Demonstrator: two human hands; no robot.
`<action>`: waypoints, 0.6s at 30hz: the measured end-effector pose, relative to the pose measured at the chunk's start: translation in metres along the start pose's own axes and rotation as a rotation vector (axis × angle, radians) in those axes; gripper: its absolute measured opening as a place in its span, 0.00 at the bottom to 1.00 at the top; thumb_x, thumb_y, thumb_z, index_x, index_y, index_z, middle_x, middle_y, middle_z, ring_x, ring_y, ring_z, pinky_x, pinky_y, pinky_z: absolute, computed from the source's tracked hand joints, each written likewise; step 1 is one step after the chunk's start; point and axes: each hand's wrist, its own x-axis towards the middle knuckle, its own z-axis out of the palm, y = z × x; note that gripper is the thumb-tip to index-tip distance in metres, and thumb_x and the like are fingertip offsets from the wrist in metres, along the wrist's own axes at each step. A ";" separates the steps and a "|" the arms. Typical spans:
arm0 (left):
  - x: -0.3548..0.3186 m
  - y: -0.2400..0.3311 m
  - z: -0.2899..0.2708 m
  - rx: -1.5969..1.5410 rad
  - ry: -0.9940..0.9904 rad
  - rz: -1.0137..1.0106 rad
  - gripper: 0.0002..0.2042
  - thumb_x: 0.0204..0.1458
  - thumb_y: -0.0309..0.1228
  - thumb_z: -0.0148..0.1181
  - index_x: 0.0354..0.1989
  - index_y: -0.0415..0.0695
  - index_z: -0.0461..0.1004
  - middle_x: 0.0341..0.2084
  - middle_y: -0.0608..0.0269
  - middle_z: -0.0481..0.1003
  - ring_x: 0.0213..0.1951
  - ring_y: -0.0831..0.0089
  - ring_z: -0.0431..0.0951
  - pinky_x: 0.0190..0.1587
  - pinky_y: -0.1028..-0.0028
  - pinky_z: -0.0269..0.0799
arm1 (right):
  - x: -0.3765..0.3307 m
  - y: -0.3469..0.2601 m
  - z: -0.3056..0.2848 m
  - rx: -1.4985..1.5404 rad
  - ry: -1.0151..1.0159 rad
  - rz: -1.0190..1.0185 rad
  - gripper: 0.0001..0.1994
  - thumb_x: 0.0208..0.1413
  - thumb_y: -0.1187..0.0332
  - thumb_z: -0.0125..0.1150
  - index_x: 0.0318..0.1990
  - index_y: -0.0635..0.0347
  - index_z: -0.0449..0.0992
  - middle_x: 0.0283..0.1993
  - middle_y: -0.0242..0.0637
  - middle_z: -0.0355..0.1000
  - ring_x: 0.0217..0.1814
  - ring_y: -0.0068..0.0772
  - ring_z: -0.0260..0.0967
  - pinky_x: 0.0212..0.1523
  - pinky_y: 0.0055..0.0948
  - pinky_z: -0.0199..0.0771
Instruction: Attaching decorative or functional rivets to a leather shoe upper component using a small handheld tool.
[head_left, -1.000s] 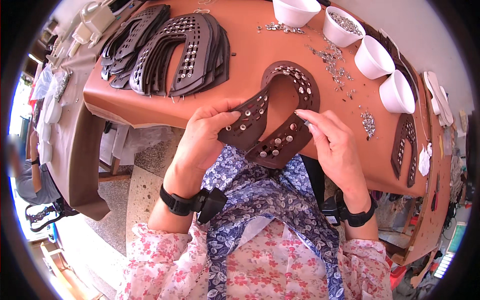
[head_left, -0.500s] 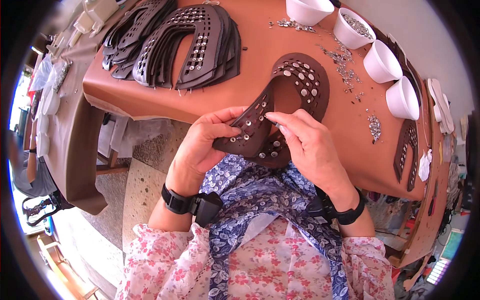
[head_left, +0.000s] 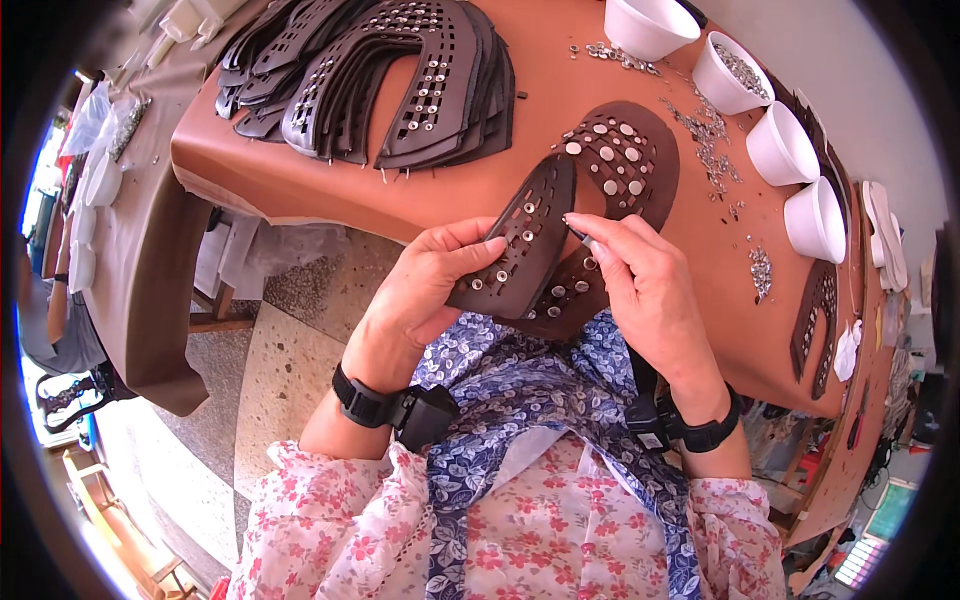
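Note:
My left hand [head_left: 430, 280] grips the near end of a dark brown, U-shaped leather shoe upper [head_left: 535, 205], thumb on top and fingers beneath. Rows of cut slots and round silver studs run along the leather, and its flap is raised and tilted. The far curve of the piece rests on the table. Close to the flap's right edge, my right hand [head_left: 650, 290] is closed in a pinch on a thin dark tool [head_left: 578, 236], mostly hidden by the fingers. A small silver bit shows at the tool's tip; whether it touches the leather I cannot tell.
Stacked perforated uppers [head_left: 440, 110] lie at the table's far left. White bowls [head_left: 780, 145] line the right, one holding metal studs [head_left: 740, 72]. Loose studs [head_left: 705, 140] are scattered beside them. Another upper [head_left: 812, 315] lies by the right edge of the orange-brown table [head_left: 350, 200].
The leather flap has turned to stand more upright and face me. My right hand has shifted slightly right, its pinched tool still by the flap's edge. The whole view has shifted slightly.

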 end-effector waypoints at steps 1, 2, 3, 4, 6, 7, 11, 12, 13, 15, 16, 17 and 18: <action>0.001 0.000 -0.001 -0.030 -0.025 -0.003 0.13 0.65 0.22 0.55 0.57 0.34 0.75 0.46 0.55 0.83 0.44 0.70 0.86 0.50 0.71 0.84 | 0.000 -0.001 0.000 0.006 -0.011 0.002 0.14 0.66 0.77 0.57 0.55 0.57 0.81 0.38 0.42 0.74 0.36 0.43 0.76 0.38 0.36 0.76; 0.001 0.000 -0.002 -0.047 -0.047 -0.001 0.14 0.65 0.22 0.54 0.57 0.34 0.75 0.47 0.55 0.82 0.44 0.69 0.86 0.51 0.70 0.83 | -0.001 -0.002 0.000 0.012 -0.023 0.006 0.14 0.66 0.78 0.56 0.55 0.59 0.81 0.37 0.41 0.74 0.35 0.38 0.74 0.38 0.33 0.74; 0.001 0.000 -0.003 -0.063 -0.070 -0.003 0.14 0.65 0.22 0.54 0.58 0.34 0.75 0.48 0.54 0.82 0.45 0.69 0.86 0.52 0.70 0.83 | -0.001 -0.003 0.001 0.019 -0.034 0.010 0.14 0.66 0.79 0.55 0.56 0.61 0.80 0.37 0.40 0.74 0.35 0.33 0.73 0.39 0.29 0.73; 0.001 0.000 -0.003 -0.066 -0.090 0.001 0.15 0.65 0.22 0.54 0.59 0.33 0.74 0.49 0.54 0.82 0.47 0.68 0.85 0.53 0.69 0.83 | -0.001 -0.004 0.003 0.016 -0.040 0.007 0.14 0.66 0.79 0.55 0.56 0.61 0.80 0.37 0.40 0.74 0.35 0.33 0.73 0.39 0.30 0.73; 0.000 0.000 -0.004 -0.068 -0.110 0.002 0.16 0.65 0.22 0.54 0.60 0.33 0.73 0.50 0.53 0.81 0.48 0.68 0.85 0.55 0.68 0.82 | -0.001 -0.004 0.006 0.011 -0.053 0.004 0.14 0.66 0.79 0.56 0.56 0.60 0.80 0.37 0.40 0.73 0.35 0.34 0.73 0.39 0.30 0.74; -0.001 0.000 -0.003 -0.066 -0.110 -0.001 0.16 0.65 0.21 0.54 0.60 0.33 0.73 0.50 0.53 0.81 0.49 0.68 0.85 0.55 0.68 0.82 | -0.001 -0.004 0.008 0.006 -0.045 -0.007 0.14 0.65 0.78 0.57 0.55 0.58 0.81 0.37 0.41 0.74 0.35 0.39 0.74 0.38 0.34 0.75; -0.003 -0.001 0.000 -0.001 -0.058 0.014 0.17 0.66 0.23 0.54 0.63 0.33 0.71 0.49 0.55 0.82 0.46 0.70 0.85 0.52 0.70 0.83 | 0.002 -0.003 0.012 -0.026 -0.025 -0.043 0.14 0.63 0.76 0.60 0.55 0.53 0.81 0.37 0.43 0.74 0.36 0.49 0.77 0.36 0.42 0.78; -0.004 0.000 0.000 0.011 -0.047 0.003 0.17 0.66 0.23 0.54 0.63 0.33 0.71 0.49 0.55 0.82 0.46 0.71 0.85 0.52 0.70 0.83 | 0.002 -0.003 0.012 -0.040 -0.022 -0.049 0.14 0.63 0.76 0.60 0.55 0.53 0.81 0.37 0.43 0.73 0.36 0.50 0.77 0.36 0.43 0.78; -0.004 0.001 0.001 0.020 -0.051 0.002 0.18 0.66 0.23 0.54 0.63 0.33 0.71 0.49 0.55 0.82 0.46 0.71 0.85 0.52 0.70 0.83 | 0.002 -0.002 0.013 -0.039 -0.023 -0.049 0.14 0.63 0.75 0.60 0.55 0.53 0.81 0.37 0.43 0.73 0.36 0.50 0.77 0.36 0.43 0.78; -0.004 0.002 0.002 0.052 -0.044 0.006 0.18 0.66 0.23 0.54 0.63 0.33 0.71 0.49 0.55 0.82 0.46 0.71 0.85 0.53 0.71 0.82 | 0.002 -0.003 0.013 -0.043 -0.024 -0.048 0.14 0.63 0.75 0.60 0.54 0.53 0.81 0.36 0.42 0.73 0.35 0.50 0.77 0.36 0.43 0.78; -0.005 0.001 0.003 0.075 -0.033 0.013 0.18 0.66 0.23 0.54 0.63 0.32 0.71 0.49 0.55 0.82 0.46 0.72 0.85 0.53 0.71 0.82 | 0.002 -0.002 0.012 -0.044 -0.022 -0.048 0.14 0.63 0.75 0.60 0.54 0.53 0.81 0.37 0.42 0.73 0.36 0.50 0.77 0.36 0.43 0.78; -0.005 0.002 0.003 0.096 -0.030 0.025 0.18 0.66 0.23 0.54 0.63 0.32 0.71 0.49 0.55 0.82 0.46 0.72 0.85 0.53 0.71 0.82 | 0.002 -0.002 0.013 -0.045 -0.020 -0.046 0.14 0.63 0.75 0.60 0.54 0.53 0.80 0.37 0.42 0.73 0.36 0.50 0.77 0.37 0.43 0.78; -0.005 0.002 0.004 0.109 -0.027 0.028 0.18 0.66 0.23 0.54 0.63 0.32 0.72 0.49 0.55 0.82 0.47 0.73 0.85 0.53 0.72 0.82 | 0.002 -0.002 0.013 -0.048 -0.017 -0.050 0.14 0.63 0.75 0.60 0.54 0.53 0.80 0.37 0.42 0.73 0.36 0.50 0.77 0.37 0.43 0.78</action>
